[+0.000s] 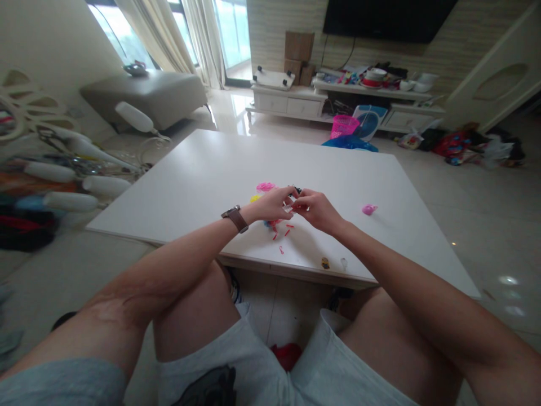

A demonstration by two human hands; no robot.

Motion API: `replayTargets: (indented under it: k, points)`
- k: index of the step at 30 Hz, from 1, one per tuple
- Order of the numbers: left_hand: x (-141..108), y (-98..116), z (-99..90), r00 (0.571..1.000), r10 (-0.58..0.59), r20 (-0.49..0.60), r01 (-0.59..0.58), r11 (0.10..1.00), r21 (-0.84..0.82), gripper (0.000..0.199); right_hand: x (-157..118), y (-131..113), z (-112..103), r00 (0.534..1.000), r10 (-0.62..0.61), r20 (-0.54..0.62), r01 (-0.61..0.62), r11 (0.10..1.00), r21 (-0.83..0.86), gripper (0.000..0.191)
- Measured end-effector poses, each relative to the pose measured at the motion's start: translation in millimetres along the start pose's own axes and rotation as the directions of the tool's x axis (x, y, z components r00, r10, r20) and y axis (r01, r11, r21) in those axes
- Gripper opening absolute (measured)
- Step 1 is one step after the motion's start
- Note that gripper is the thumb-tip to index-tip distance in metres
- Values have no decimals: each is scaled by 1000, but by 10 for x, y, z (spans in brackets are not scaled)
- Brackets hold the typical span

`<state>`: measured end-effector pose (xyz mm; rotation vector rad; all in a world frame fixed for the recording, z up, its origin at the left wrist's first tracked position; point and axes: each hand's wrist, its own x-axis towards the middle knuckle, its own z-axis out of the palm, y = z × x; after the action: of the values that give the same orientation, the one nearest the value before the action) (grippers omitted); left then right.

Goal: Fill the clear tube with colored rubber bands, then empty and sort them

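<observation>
Left hand [275, 204] pinching small clear piece [288, 208], right hand [316, 211] just beside, can't tell its grip. Probably featherlight, stiff, kinda slippery; edges best hold imo.

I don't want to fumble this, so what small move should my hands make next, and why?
Probably hold your left hand steady and make one fine adjustment with your right fingertips: both hands meet around a small clear piece, though which one grips it is unclear, and small red pieces already lie loose on the table.
</observation>
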<state>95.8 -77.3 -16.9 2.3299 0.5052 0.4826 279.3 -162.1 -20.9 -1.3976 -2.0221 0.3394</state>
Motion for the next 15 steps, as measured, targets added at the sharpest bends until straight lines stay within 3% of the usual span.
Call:
replayTargets:
  k: [7,15]
  points:
    - [4,-14,3,1000,21,-23,-21,1000,-16,37,15,-71,-27,996,90,-15,-90,995,43,5]
    - [12,-42,7,999,25,-43,-28,997,-76,40,27,-58,-33,998,29,-55,-27,999,30,9]
